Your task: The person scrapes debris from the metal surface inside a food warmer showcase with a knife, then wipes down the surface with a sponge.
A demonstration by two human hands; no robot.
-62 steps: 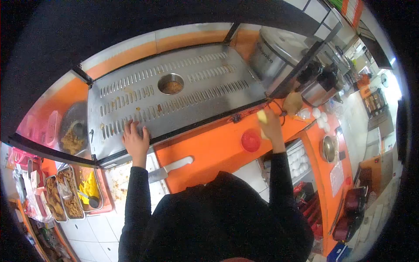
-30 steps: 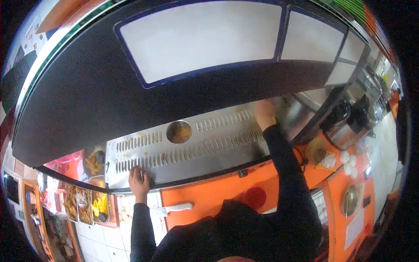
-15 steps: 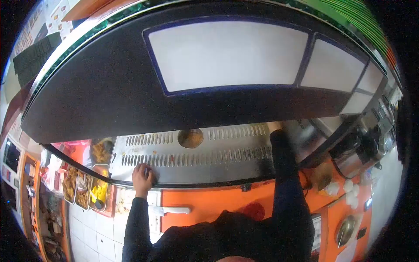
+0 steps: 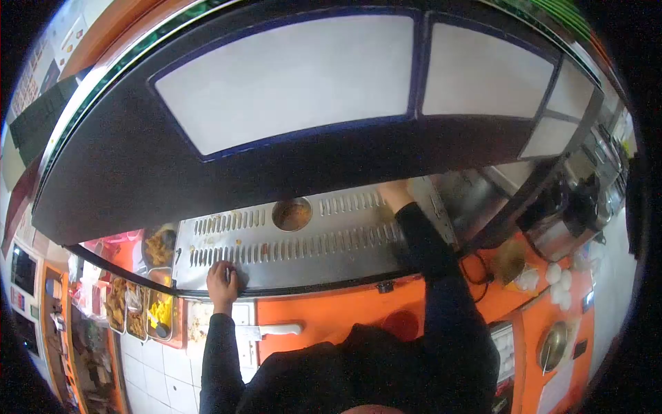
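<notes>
My left hand (image 4: 223, 284) rests on the front edge of a slotted metal tray (image 4: 310, 276), thumb apart from the bent fingers; I see nothing held in it. My right hand (image 4: 395, 195) reaches over the right part of the tray to its back side. Its fingers pass under a dark hood panel (image 4: 276, 172), so whatever they touch is hidden. A round hole (image 4: 292, 214) in the tray shows brownish matter below. Crumbs lie along the slots. In front of the tray, a white-handled knife (image 4: 279, 330) lies across a white board (image 4: 247, 345) on the orange counter (image 4: 331, 316).
Metal trays (image 4: 138, 314) of fried food and yellow pieces stand at the left, near a dark pan (image 4: 160, 245). At right are eggs (image 4: 558, 279), a steel appliance (image 4: 562, 231), a cable (image 4: 476, 276) and a metal bowl (image 4: 554, 345). The hood hangs low over the tray.
My right hand has moved left along the back of the tray, and its forearm now slants left. My left hand stays at the front edge. The camera view has shifted.
</notes>
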